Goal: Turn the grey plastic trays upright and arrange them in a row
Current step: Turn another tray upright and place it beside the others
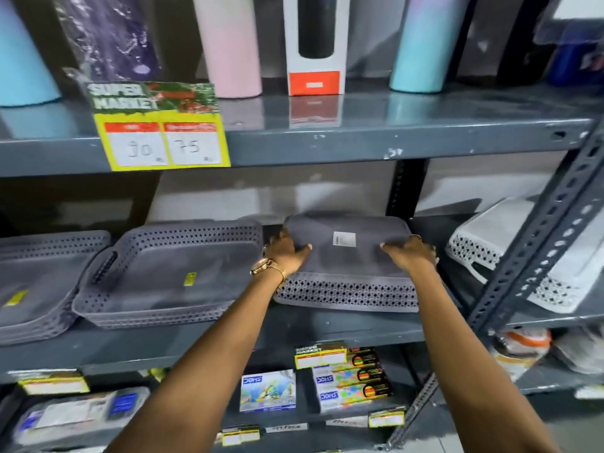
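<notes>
Both hands, the left hand and right hand, are clamping the upside-down grey tray just right of the upright tray stack, probably gripping opposite ends for flipping.

We see even, fairly bright light from above; the top shelf is glossy and mirrors the box. Deep shadow under it. Motion blur throughout, price tag smeared. Wide-angle bending at edges.
</notes>
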Motion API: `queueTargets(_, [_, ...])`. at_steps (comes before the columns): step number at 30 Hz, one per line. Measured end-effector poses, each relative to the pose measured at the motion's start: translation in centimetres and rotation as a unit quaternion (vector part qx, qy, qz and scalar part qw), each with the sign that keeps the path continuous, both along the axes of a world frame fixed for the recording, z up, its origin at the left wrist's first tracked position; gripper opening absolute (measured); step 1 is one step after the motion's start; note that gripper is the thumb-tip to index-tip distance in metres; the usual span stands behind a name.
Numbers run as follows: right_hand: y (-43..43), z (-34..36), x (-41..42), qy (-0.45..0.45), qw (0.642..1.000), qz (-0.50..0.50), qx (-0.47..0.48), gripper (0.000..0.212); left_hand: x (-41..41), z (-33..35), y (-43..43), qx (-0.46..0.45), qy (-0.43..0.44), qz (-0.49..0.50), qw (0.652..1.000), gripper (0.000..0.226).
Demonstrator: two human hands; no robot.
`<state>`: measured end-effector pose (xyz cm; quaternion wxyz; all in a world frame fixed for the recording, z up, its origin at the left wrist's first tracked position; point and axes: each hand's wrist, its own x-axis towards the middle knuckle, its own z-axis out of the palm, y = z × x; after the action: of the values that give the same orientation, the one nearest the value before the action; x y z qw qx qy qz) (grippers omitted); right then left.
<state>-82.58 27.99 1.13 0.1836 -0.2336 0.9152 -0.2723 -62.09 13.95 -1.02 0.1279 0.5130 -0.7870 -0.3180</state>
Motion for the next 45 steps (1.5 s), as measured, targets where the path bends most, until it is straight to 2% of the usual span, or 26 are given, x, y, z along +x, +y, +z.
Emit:
queueTargets(2, [0.2, -0.4, -1.2, -0.038, 0.999, 0.006, -0.005, 0.091, -0.6, -0.7, -0.8, 0.045, 0.008, 0.018, 0.999, 0.097])
queueTargets(6, [0.4, -0.7, -2.1, -0.134, 0.985, 0.003, -0.112, 0.077, -1.6, -0.4, -0.7, 0.081, 0.081, 0.073, 0.991, 0.071])
queueTargets(9, [0.1, -1.2, -2.4, -0.171, 0.972, -0.018, -0.162, 0.093, -2.0, -0.4, 0.3, 0.087, 0.108, 0.13, 0.982, 0.089])
queueTargets(12, [0.2, -0.5, -2.4, -0.177, 0.954, -0.049, -0.238, 0.096, -2.4, -0.2, 1.0, 0.054, 0.168, 0.15, 0.973, 0.102])
queueTargets(14, [0.1, 0.5, -2.8, -0.175, 0.927, -0.062, -0.327, 0.087, -2.8, 0.5, 0.9, 0.027, 0.26, 0.159, 0.952, 0.093])
queueTargets(16, [-0.2, 2.0, -3.2, -0.172, 0.894, -0.072, -0.407, 0.072, -3.0, 1.7, 0.7, 0.007, 0.376, 0.18, 0.909, 0.08])
queueTargets(18, [-0.6, 3.3, -3.9, -0.181, 0.859, -0.074, -0.474, 0.066, -3.3, 2.7, 0.7, -0.021, 0.451, 0.182, 0.873, 0.048])
queueTargets(20, [-1.0, 3.9, -4.4, -0.202, 0.839, -0.059, -0.501, 0.073, -3.4, 3.6, 0.7, -0.043, 0.487, 0.184, 0.853, 0.031])
queueTargets(21, [-1.1, 3.7, -4.8, -0.222, 0.836, -0.058, -0.498, 0.08, -3.3, 4.0, 0.8, -0.045, 0.5, 0.189, 0.844, 0.033])
queueTargets(24, [-1.0, 2.0, -6.5, -0.287, 0.826, -0.075, -0.478, 0.127, -2.5, 3.8, 0.4, -0.026, 0.522, 0.203, 0.828, 0.055])
queueTargets(25, [-0.9, 1.5, -6.8, -0.295, 0.827, -0.079, -0.472, 0.134, -2.1, 3.5, 0.1, -0.016, 0.522, 0.201, 0.829, 0.061])
queueTargets(27, [0.1, 1.5, -5.8, -0.301, 0.833, -0.077, -0.457, 0.131, -1.4, 2.7, -0.6, 0.015, 0.511, 0.195, 0.837, 0.083])
queueTargets(29, [0.7, 1.3, -5.1, -0.301, 0.842, -0.076, -0.441, 0.104, -0.7, 1.9, -1.1, 0.065, 0.492, 0.214, 0.841, 0.113])
queueTargets(31, [1.0, 0.5, -5.5, -0.295, 0.854, -0.067, -0.424, 0.077, 0.1, 1.4, -1.0, 0.087, 0.471, 0.221, 0.85, 0.122])
queueTargets(32, [1.0, -0.1, -5.9, -0.293, 0.865, -0.065, -0.401, 0.073, 0.5, 1.1, -0.9, 0.094, 0.464, 0.214, 0.855, 0.124])
queueTargets(34, [1.1, -0.9, -6.3, -0.285, 0.895, -0.066, -0.338, 0.072, 1.0, 1.0, -0.4, 0.109, 0.423, 0.196, 0.878, 0.121])
queueTargets(37, [1.6, -2.1, -5.9, -0.206, 0.938, -0.075, -0.269, 0.064, 1.0, 0.4, 0.5, 0.108, 0.35, 0.188, 0.911, 0.097])
queueTargets(42, [2.2, -3.3, -5.3, -0.097, 0.979, -0.049, -0.17, 0.045, 1.1, -0.9, 1.8, 0.04, 0.203, 0.112, 0.972, 0.076])
queueTargets(45, [2.9, -3.5, -4.8, -0.054, 0.992, -0.047, -0.102, 0.038, 1.2, -1.0, 3.1, 0.016, 0.155, 0.102, 0.982, 0.08])
